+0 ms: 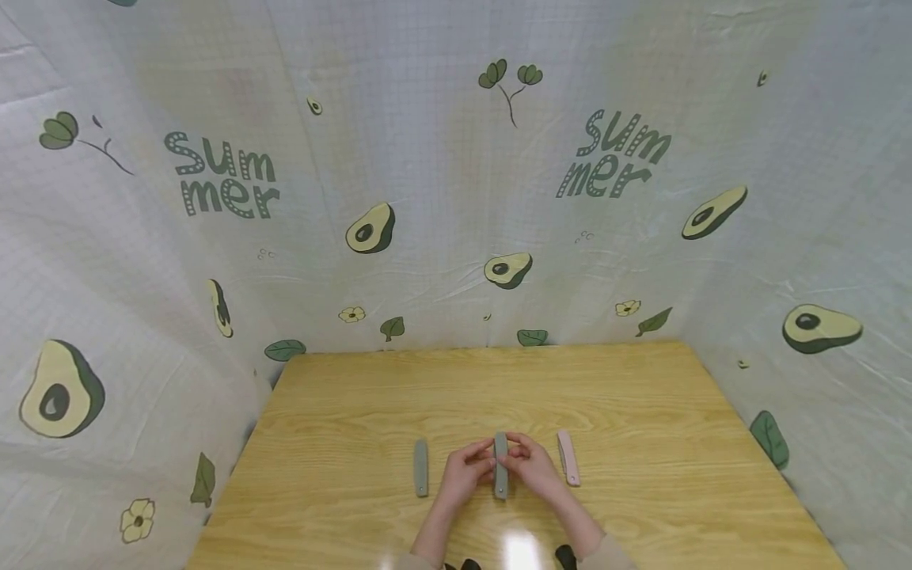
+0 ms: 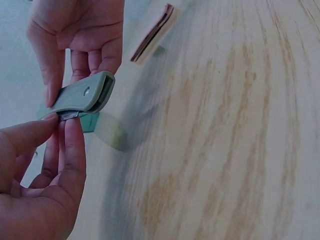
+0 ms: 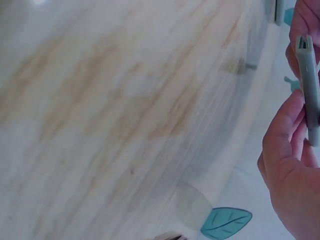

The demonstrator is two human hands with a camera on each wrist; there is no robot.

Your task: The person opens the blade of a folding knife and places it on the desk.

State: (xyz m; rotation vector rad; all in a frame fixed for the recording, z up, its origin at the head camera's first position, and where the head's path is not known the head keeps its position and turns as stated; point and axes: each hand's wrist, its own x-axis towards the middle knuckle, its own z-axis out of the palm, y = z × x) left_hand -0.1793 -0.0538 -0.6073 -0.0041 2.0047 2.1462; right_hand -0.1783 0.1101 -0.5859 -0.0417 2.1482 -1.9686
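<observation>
Both hands hold a grey-green folding knife [image 1: 501, 467] upright over the table in the head view. My right hand [image 1: 534, 467] grips its handle between thumb and fingers. In the left wrist view the handle [image 2: 82, 95] shows its rivet and open slot. There my left hand [image 2: 45, 185] pinches a thin dark metal strip along the knife's edge, thumb above and fingers below. The right wrist view shows the knife [image 3: 308, 85] edge-on, between the right hand [image 3: 290, 170] and the left hand above it.
A second grey-green folding knife [image 1: 421, 469] lies left of the hands, and a pink one [image 1: 568, 459] lies to their right. The wooden table [image 1: 342, 412] is bordered at the back and sides by a printed cloth [image 1: 427, 142].
</observation>
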